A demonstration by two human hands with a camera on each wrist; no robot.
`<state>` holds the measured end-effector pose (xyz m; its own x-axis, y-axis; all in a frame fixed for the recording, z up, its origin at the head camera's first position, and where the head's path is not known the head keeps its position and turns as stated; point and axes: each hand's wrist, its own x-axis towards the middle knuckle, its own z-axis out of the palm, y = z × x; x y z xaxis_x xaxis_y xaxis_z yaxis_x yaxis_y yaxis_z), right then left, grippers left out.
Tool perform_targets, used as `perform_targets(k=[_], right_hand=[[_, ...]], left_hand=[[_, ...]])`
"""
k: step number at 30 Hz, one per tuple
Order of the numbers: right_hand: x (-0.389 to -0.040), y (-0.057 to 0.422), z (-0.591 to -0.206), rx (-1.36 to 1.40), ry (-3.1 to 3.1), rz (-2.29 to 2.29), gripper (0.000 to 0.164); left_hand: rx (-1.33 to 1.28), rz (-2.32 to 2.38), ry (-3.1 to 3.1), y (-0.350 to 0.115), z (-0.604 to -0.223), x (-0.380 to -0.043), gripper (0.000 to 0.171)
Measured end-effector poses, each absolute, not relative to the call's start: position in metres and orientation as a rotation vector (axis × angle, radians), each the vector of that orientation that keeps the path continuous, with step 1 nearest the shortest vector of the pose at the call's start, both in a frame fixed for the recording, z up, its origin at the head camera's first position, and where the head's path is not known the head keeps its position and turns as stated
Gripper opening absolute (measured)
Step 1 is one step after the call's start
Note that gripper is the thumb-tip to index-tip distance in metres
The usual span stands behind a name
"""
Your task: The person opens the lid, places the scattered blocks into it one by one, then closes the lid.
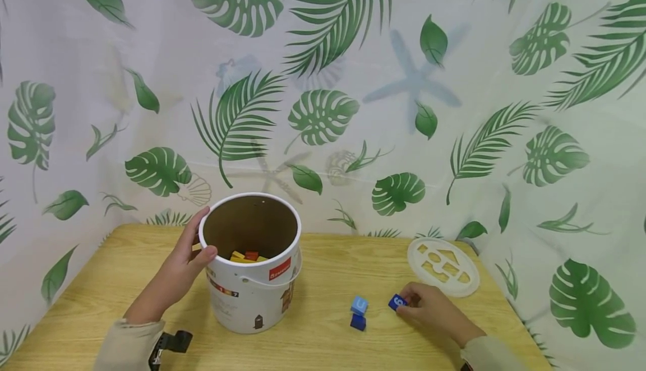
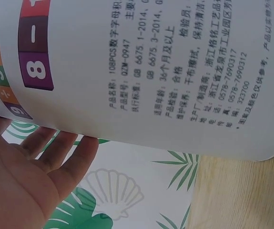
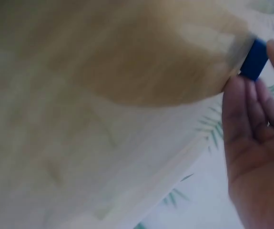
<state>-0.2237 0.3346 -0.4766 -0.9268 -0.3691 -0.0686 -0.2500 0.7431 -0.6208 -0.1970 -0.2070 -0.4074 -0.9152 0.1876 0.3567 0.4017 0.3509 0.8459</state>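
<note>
A white bucket [image 1: 247,298] with printed pictures stands upright on the table, left of the middle. My left hand [image 1: 174,270] holds its left side, thumb at the rim and fingers round the outer wall; the left wrist view shows those fingers [image 2: 82,155] against the printed wall. Inside lie several yellow and red blocks [image 1: 247,256]. To the right, my right hand [image 1: 436,309] pinches a dark blue block [image 1: 397,302] with a white numeral, just over or on the table. The right wrist view shows this block between thumb and fingertips [image 3: 234,88].
A light blue block [image 1: 359,305] touches a dark blue block [image 1: 358,322] on the wooden table [image 1: 313,351], between bucket and right hand. A pale round lid with cut-out shapes [image 1: 471,273] lies at the back right. A leaf-patterned curtain [image 1: 343,163] hangs behind the table.
</note>
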Motion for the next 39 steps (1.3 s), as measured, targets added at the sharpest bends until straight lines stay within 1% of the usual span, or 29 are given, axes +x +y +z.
perform_targets(k=[7,13,26,33,39], right_hand=[[-0.237,0.315,-0.473,-0.342,2.943,-0.735,0.016],[-0.250,0.303,-0.475,-0.355,2.984,-0.723,0.013],[-0.252,0.292,-0.477,-0.329,2.979,-0.758,0.022],[-0.251,0.291,-0.478,-0.326,2.995,-0.752,0.020],[-0.250,0.292,-0.478,-0.307,2.981,-0.765,0.021]], left_hand=[[-0.536,-1.597,-2.412,-0.206,-0.406,-0.199,0.076],[-0.544,-1.589,-2.410,-0.206,-0.403,-0.198,0.076],[-0.528,-1.595,-2.414,-0.208,-0.404,-0.197,0.075],[-0.525,-1.607,-2.415,-0.207,-0.404,-0.197,0.075],[-0.535,-1.606,-2.407,-0.206,-0.404,-0.197,0.076]])
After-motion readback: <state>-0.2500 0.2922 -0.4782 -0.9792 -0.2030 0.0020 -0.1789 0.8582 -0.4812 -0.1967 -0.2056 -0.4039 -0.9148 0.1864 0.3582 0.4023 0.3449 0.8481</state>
